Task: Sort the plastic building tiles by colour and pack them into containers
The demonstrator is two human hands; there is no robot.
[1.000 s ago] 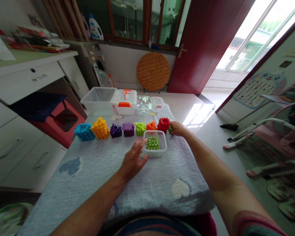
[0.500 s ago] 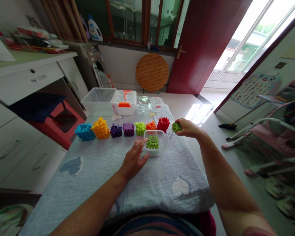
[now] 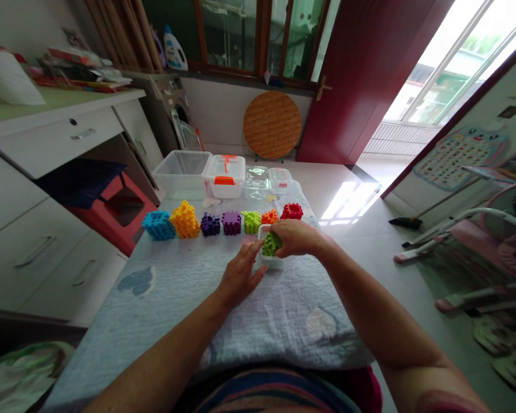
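1. At far left, a red stool (image 3: pixel 95 228) with a dark blue cover stands beside the counter (image 3: pixel 146 321), which is spread with a pale blue quilted cloth.
2. The row of knobbly blocks on the counter begins with a blue block (image 3: pixel 159 225), then a yellow block (image 3: pixel 184 221) close by; behind them sits a large clear bin (image 3: pixel 183 178).
3. Next come a dark purple block (image 3: pixel 210 224) and a lighter purple block (image 3: pixel 231 223), in front of a lidded box (image 3: pixel 223 189) with orange latches.
4. The left hand (image 3: pixel 239 272) is held open at the left side of a small clear container (image 3: pixel 275 264), fingers extended and gripping nothing, the tips by its rim.
5. A lime block (image 3: pixel 251 222) and an orange block (image 3: pixel 269 216) stand just behind that container.
6. The green block (image 3: pixel 270 245) is at the container's mouth, pinched in the fingers of the right hand (image 3: pixel 298 237); whether it touches the bottom cannot be told.
7. A red block (image 3: pixel 293 211) ends the row, partly hidden behind the right hand.
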